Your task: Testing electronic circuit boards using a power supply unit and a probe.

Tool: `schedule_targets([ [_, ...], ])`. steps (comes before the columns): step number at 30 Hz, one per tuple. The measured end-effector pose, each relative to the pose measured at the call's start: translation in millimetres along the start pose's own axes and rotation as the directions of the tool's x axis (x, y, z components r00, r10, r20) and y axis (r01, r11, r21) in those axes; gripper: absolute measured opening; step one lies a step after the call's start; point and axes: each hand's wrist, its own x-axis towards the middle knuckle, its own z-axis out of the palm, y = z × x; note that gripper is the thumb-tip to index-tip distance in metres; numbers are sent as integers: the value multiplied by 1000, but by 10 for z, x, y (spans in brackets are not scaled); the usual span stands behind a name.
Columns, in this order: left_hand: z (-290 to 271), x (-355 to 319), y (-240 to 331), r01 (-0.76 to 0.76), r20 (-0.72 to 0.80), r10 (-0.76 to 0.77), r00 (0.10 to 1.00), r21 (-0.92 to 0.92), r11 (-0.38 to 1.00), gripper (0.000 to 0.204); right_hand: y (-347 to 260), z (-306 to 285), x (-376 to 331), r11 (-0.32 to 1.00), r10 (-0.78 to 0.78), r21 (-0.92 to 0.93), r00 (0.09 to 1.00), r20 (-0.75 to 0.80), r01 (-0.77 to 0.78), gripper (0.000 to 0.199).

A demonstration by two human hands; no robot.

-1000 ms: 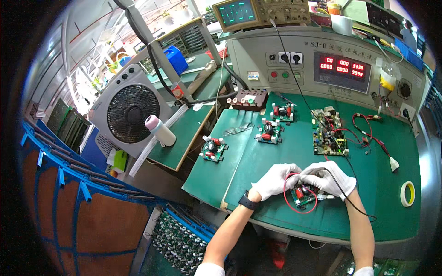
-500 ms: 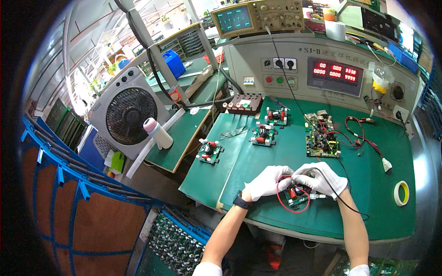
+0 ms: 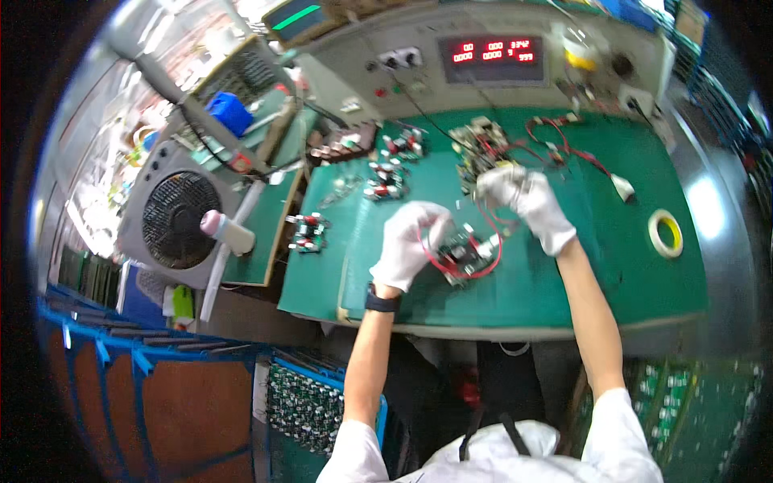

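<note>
Both my hands wear white gloves. My left hand (image 3: 412,241) grips a small circuit board (image 3: 465,256) with red and black wires, held just above the green bench mat (image 3: 564,274). My right hand (image 3: 527,201) is raised further back, pinching a red wire (image 3: 489,219) that loops down to that board. Right behind my right hand lies a larger green circuit board (image 3: 477,143) with red leads (image 3: 564,145) trailing to the right.
Several small boards (image 3: 388,179) with red parts lie at the mat's back left, another one (image 3: 307,232) at the left edge. A yellow tape roll (image 3: 666,232) sits at right. A test panel with red displays (image 3: 491,58) stands behind, a grey fan (image 3: 175,221) at left.
My right hand has lifted away from the small board toward the back, drawing the red wire up. My left hand keeps the board. The view has shifted, so the bench appears further forward.
</note>
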Motion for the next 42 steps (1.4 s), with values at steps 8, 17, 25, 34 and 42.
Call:
schedule_targets([
  [8, 892, 33, 1490, -166, 42, 164, 985, 451, 877, 21, -47, -1312, -196, 815, 435, 401, 899, 54, -419, 40],
  [17, 1116, -618, 1690, -17, 195, -43, 980, 296, 955, 13, -170, -1950, -381, 176, 694, -837, 669, -268, -518, 58],
  [25, 164, -348, 844, -45, -105, 83, 991, 322, 946, 29, -777, -215, -497, 397, -172, -786, 879, 444, 474, 30],
  [34, 321, -429, 443, 90, 60, -95, 994, 68, 994, 18, -305, 47, -183, 478, -55, -717, 832, 553, 508, 23],
  [42, 225, -451, 409, 117, -11, -116, 993, 92, 989, 23, -495, -493, -261, 531, 36, -774, 903, 427, 345, 31],
])
